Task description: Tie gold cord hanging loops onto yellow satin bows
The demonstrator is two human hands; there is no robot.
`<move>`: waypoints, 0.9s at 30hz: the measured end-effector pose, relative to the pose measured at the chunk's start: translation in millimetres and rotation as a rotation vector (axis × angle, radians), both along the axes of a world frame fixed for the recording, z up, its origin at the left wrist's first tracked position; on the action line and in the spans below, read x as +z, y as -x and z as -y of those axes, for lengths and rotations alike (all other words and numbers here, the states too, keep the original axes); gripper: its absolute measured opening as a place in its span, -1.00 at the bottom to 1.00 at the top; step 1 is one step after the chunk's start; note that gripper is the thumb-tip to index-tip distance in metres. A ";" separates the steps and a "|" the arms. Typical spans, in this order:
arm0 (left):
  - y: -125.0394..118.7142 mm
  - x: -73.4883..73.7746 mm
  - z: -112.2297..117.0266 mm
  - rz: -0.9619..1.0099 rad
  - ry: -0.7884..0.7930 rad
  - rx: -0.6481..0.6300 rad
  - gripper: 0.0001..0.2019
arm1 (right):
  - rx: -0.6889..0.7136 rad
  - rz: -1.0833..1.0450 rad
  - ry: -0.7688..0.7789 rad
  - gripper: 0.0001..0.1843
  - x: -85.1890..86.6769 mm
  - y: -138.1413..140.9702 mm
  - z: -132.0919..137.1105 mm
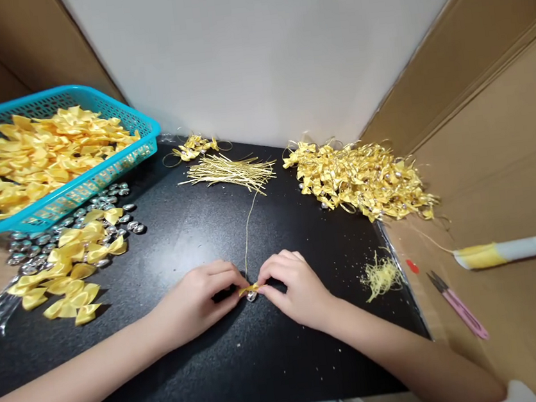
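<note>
1. Yellow bow (248, 289) is sitting at the frame's lower centre, between both hands.
2. Left hand (193, 305), its forearm (98, 374) lying across the lower left, is pinching one end between thumb and fingers.
3. Right hand (304, 294), forearm slanting at lower right, is pinching the other end.

Bow (250, 289) between left hand (206, 298) and right hand (299, 291), lower centre.
Basket (149, 129) upper left, beads (136, 228) below it; wires (230, 173) above centre, bow pile (357, 181) to their right; scraps (382, 276) lower right on the table (189, 236), snips (463, 313) beyond its edge.
</note>
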State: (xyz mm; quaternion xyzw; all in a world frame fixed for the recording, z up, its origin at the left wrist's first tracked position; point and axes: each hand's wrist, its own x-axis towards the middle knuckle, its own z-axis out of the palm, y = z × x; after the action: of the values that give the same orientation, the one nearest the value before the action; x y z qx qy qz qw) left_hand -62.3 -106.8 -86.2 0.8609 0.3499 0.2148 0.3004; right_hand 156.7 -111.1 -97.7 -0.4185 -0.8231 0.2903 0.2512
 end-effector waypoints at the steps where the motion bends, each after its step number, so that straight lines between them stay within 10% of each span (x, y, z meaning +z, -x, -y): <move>1: -0.6 -1.6 0.2 0.021 -0.015 0.001 -0.83 | -0.005 -0.010 -0.018 -0.91 -1.0 -0.4 0.8; 18: 8.2 -16.3 -1.2 0.071 -0.325 -0.251 -0.78 | 0.209 0.337 -0.618 -0.74 0.4 -11.3 10.9; 27: 8.1 -8.7 3.9 0.076 -0.300 -0.200 -0.67 | 0.066 0.190 -0.266 -0.73 9.6 -17.4 -5.0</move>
State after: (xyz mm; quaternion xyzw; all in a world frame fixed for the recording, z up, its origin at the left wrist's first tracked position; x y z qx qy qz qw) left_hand -70.4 -110.7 -95.0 0.9178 0.2150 0.2660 0.2017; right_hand 174.1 -106.2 -88.1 -0.3800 -0.8876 0.1457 0.2156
